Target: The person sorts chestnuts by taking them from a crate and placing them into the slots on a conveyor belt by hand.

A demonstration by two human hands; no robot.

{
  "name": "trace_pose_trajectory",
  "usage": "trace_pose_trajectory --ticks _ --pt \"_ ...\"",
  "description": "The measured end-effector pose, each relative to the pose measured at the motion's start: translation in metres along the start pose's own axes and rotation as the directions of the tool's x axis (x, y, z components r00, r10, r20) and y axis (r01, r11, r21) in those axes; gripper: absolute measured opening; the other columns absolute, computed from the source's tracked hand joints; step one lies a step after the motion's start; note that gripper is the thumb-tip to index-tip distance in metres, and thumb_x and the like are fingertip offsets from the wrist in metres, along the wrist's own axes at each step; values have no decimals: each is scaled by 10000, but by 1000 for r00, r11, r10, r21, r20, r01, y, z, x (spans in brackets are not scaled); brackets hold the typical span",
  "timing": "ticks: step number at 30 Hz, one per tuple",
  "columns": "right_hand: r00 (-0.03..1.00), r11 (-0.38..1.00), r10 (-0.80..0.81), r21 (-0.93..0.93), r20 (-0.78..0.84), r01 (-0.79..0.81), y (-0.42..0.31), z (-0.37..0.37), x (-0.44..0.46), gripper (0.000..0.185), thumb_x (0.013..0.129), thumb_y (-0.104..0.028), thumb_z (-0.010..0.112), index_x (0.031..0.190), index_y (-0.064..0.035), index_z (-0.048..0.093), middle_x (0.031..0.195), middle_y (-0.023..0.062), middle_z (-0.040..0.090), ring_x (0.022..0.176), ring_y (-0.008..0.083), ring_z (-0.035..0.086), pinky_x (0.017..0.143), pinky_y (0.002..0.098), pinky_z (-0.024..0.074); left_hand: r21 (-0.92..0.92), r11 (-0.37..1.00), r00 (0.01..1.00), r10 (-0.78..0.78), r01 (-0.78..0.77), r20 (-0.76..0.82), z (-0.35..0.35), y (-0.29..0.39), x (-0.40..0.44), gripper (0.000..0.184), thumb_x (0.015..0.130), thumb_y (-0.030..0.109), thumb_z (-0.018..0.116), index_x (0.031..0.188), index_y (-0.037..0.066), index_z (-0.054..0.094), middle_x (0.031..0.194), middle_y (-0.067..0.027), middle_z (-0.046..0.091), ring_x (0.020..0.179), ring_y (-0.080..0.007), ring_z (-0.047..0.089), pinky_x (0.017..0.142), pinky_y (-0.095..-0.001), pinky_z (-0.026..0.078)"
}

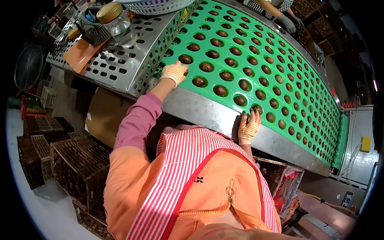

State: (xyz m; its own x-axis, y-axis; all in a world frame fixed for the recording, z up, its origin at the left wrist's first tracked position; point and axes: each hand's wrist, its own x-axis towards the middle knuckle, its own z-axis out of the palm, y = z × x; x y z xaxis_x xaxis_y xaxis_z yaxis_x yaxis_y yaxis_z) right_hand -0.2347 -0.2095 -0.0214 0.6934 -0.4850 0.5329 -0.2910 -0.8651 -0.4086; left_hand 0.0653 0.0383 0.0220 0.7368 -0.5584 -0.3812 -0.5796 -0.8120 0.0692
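My left hand, in a striped fingerless glove, is at the near left corner of the green tray belt, its fingertips curled beside a brown round item in a cup. What those fingers hold, if anything, is hidden. My right hand, gloved alike, rests at the belt's near edge with fingers apart, the tips touching or close to another brown item. Rows of brown items sit in the belt's round cups. Several cups at the far left show no item.
A perforated metal shelf at the left bears a lidded glass jar and a pale basket. Across the belt are a co-worker's gloved hands. Crates of brown items stand at the lower left. A metal rim borders the belt.
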Motion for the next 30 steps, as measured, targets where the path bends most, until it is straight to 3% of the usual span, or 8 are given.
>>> trace_pose_trajectory --ticks 5,9,12,14,18,23,27,30 --pt "998 998 59 15 -20 -59 -3 0 1 349 885 -167 623 1195 -9 594 1291 191 545 1190 386 490 1021 477 390 -187 980 993 -79 62 -85 -11 -4 1 381 956 380 512 1270 165 529 1284 -146 496 1116 -346 557 912 -461 481" --pt "999 999 50 22 3 -50 -3 1 2 343 885 -158 620 1189 -2 592 1286 199 546 1180 394 495 1013 473 395 -6 987 947 -155 159 -280 -2 -26 16 322 913 251 582 1187 84 559 1244 -147 505 1146 -349 518 926 -446 482" --pt "997 997 74 2 25 -74 2 3 1 362 885 -184 622 1191 5 587 1294 211 539 1184 406 488 1016 480 390 215 973 982 -39 79 -183 7 -24 1 339 862 123 610 1194 83 556 1242 -151 501 1169 -362 504 926 -452 483" --pt "999 999 43 5 1 -43 5 6 0 375 884 -197 622 1200 0 583 1284 218 542 1169 414 492 1004 488 391 77 995 977 -42 59 -210 9 -23 -6 433 802 28 644 1214 91 527 1261 -173 462 1176 -375 494 927 -467 485" --pt "994 995 94 27 55 -96 0 2 2 395 891 -157 646 1246 1 574 1325 203 531 1227 385 486 1035 469 389 -267 957 933 -197 117 -299 12 -29 -8 426 830 44 637 1226 90 488 1231 -202 448 1111 -400 522 916 -474 492" --pt "994 997 78 1 81 -78 4 3 -2 440 902 -227 612 1270 4 544 1318 224 516 1220 402 463 1037 483 376 236 968 955 -8 81 -297 19 -32 -2 327 849 143 583 1172 109 549 1108 -144 608 1130 -296 550 860 -407 488" --pt "959 980 184 -112 217 -163 29 11 -9 431 898 -226 615 1255 8 553 1314 223 525 1213 401 479 1027 478 393 403 900 925 2 163 -379 44 -30 15 380 898 183 547 1270 105 534 1293 -194 565 1268 -330 467 937 -400 424" --pt "982 991 133 -37 135 -129 2 0 -1 425 894 -220 616 1248 9 560 1304 219 536 1207 397 488 1024 475 398 519 847 974 11 112 -228 30 -30 13 443 890 208 570 1314 98 498 1326 -205 548 1297 -328 447 939 -382 410"
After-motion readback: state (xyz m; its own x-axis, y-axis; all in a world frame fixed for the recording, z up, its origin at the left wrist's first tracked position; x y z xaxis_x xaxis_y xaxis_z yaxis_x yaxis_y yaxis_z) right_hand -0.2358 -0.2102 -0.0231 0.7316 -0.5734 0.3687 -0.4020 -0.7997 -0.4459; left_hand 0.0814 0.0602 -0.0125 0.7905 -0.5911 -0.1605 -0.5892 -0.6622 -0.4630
